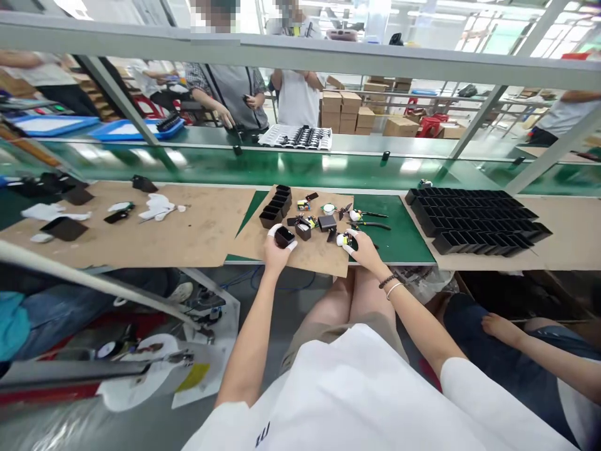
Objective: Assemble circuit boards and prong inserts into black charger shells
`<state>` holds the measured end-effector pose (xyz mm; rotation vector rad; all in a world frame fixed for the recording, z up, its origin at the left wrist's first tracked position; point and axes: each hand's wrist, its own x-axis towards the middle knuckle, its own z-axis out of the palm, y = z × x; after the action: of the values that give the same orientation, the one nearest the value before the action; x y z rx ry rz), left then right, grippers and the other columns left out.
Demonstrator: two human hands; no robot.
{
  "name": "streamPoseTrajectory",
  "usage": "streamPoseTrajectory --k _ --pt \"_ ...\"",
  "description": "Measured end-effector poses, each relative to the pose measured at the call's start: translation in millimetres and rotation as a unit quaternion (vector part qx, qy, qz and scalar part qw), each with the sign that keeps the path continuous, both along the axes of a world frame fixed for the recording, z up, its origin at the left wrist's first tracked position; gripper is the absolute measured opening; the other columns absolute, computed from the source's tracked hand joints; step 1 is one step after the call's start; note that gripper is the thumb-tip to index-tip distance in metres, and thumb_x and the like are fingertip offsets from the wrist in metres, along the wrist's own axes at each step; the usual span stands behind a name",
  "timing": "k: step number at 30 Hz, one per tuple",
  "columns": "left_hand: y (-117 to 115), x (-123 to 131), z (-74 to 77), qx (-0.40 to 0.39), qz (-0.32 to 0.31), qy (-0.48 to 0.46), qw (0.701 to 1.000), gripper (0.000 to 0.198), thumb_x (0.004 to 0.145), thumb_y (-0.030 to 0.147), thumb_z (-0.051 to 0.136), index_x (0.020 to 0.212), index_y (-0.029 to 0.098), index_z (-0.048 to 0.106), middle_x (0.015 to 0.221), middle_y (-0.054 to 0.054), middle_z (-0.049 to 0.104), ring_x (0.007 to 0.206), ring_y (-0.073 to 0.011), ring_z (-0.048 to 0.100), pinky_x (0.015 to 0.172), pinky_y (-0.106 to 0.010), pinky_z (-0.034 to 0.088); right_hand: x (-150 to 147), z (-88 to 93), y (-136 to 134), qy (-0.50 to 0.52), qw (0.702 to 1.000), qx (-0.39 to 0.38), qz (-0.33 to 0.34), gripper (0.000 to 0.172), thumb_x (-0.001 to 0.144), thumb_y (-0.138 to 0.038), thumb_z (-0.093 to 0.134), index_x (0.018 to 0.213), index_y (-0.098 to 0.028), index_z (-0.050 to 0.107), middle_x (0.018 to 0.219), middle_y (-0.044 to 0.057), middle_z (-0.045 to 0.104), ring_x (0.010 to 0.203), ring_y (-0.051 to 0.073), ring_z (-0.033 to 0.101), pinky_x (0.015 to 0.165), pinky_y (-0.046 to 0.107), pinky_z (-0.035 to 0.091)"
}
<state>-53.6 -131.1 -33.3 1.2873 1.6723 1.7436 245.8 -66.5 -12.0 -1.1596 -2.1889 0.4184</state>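
At the near edge of the cardboard sheet [323, 257], two hands in white finger cots work small parts.
The left hand [276, 252] curls half shut around a black plastic case [284, 236], holding it just above the sheet. The right hand [364, 249] pinches a small circuit board [345, 238] between thumb and fingertip at the sheet's right edge. A row of black cases [278, 207] stands behind, with cutters [373, 224] on the green mat [404, 241].

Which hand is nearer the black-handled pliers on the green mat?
Right. The right hand, gripping a small circuit board, sits just in front of the pliers; the left hand, holding a black housing, is farther left on the cardboard.
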Motion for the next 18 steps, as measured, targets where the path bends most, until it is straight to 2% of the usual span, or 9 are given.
streamPoseTrajectory --k 4,8,13,18 --pt "1.5 -1.0 0.5 0.0 0.027 0.034 0.999 0.076 0.07 0.014 0.083 0.139 0.015 0.052 0.132 -0.015 0.065 0.128 -0.0304 0.064 0.115 -0.052 0.051 -0.3 -2.4 0.7 0.0 1.0 0.003 0.01 0.051 0.09 -0.027 0.063 0.138 -0.01 0.059 0.132 0.022 0.067 0.127 0.035 0.06 0.113 0.054 0.044" --pt "-0.2 -0.5 3.7 -0.014 0.051 0.06 0.997 0.075 0.071 0.014 0.082 0.14 0.014 0.051 0.136 -0.017 0.063 0.132 -0.0301 0.061 0.119 -0.052 0.047 0.7 -2.7 0.1 0.0 1.0 -0.008 0.023 0.054 0.09 -0.027 0.063 0.141 -0.009 0.057 0.139 0.023 0.064 0.132 0.036 0.056 0.115 0.054 0.041" --pt "-5.0 6.8 17.7 -0.048 0.081 0.063 0.994 0.072 0.071 0.017 0.082 0.137 0.014 0.053 0.134 -0.016 0.065 0.131 -0.0293 0.062 0.119 -0.051 0.047 -2.0 5.2 -2.2 -0.006 0.999 -0.017 0.041 0.056 0.09 -0.024 0.066 0.143 -0.012 0.053 0.148 0.022 0.055 0.141 0.034 0.047 0.12 0.053 0.036" --pt "-13.3 19.8 39.6 -0.047 0.111 0.045 0.992 0.067 0.066 0.031 0.085 0.126 0.015 0.059 0.121 -0.013 0.07 0.122 -0.0316 0.066 0.113 -0.053 0.052 -0.3 14.9 -10.4 -0.03 0.999 -0.012 0.037 0.042 0.087 -0.017 0.067 0.128 -0.012 0.063 0.126 0.021 0.064 0.119 0.034 0.057 0.105 0.054 0.047"
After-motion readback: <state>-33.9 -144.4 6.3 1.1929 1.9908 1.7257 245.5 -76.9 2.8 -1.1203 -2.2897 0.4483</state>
